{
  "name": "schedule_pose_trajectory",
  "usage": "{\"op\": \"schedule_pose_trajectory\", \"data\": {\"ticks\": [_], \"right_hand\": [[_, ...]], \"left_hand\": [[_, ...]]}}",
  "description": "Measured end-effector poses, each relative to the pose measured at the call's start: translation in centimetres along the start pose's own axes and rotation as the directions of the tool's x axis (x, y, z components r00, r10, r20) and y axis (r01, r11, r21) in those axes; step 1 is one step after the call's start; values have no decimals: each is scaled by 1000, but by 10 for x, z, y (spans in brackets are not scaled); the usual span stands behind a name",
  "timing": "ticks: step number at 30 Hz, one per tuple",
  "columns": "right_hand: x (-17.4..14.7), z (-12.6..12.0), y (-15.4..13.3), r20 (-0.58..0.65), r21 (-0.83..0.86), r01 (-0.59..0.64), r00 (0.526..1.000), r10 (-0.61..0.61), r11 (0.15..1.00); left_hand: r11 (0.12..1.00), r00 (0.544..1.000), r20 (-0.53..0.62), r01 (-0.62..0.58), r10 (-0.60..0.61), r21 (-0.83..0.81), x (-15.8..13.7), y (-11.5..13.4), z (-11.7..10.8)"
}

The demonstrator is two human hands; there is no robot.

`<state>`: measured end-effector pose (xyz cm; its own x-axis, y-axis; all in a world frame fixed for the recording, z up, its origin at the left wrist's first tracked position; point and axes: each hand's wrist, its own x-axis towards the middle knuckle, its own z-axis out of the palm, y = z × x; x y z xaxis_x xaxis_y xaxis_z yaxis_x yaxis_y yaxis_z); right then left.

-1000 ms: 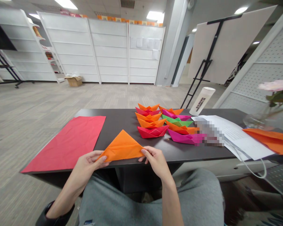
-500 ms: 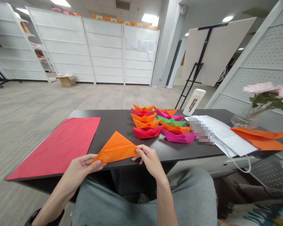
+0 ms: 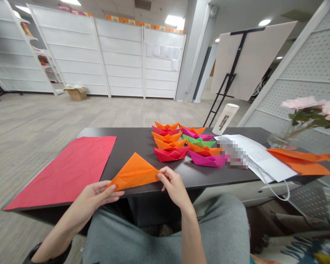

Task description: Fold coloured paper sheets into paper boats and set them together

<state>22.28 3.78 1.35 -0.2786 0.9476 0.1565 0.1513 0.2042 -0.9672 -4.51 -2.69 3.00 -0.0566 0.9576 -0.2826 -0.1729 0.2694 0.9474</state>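
Observation:
A folded orange paper (image 3: 136,171), triangular with its point facing away from me, rests at the near edge of the dark table. My left hand (image 3: 100,192) pinches its left corner, thumb on top and fingers beneath. At the right corner, my right hand (image 3: 172,183) grips the paper between thumb and fingers. Just beyond stand two rows of folded paper boats: a red boat (image 3: 172,154) and a magenta boat (image 3: 207,159) are nearest, with orange, green and pink ones behind them.
Red paper sheets (image 3: 71,168) cover the table's left end. To the right lie white printed sheets (image 3: 275,161) with a white cable (image 3: 284,198), orange paper (image 3: 302,165) and a glass vase (image 3: 282,139) of pink flowers. A white cylinder (image 3: 225,119) stands at the back.
The hands and the orange paper keep nearly the same pose. My right fingers have curled in slightly at the right corner. The whole view has shifted a little.

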Motion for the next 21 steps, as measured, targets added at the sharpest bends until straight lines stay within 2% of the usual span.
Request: {"op": "schedule_pose_trajectory", "data": {"ticks": [2,6,13,18,21], "right_hand": [[0,0,-2,4,-40,15,1000,-15,999],[1,2,-3,77,19,-24,997,22,1000],[4,4,2,-26,-60,10,1000,-11,998],[4,5,2,-34,-15,-37,999,37,999],[3,4,0,7,-53,-37,999,37,998]], "left_hand": [[999,999,-19,-32,32,37,2,-3,-1],[994,992,-89,-83,89,73,4,-5,-3],[998,996,-67,-63,65,27,0,3,3],[997,995,-66,-77,76,-15,1,1,2],[996,992,-91,-91,90,-11,2,-2,0]]}}
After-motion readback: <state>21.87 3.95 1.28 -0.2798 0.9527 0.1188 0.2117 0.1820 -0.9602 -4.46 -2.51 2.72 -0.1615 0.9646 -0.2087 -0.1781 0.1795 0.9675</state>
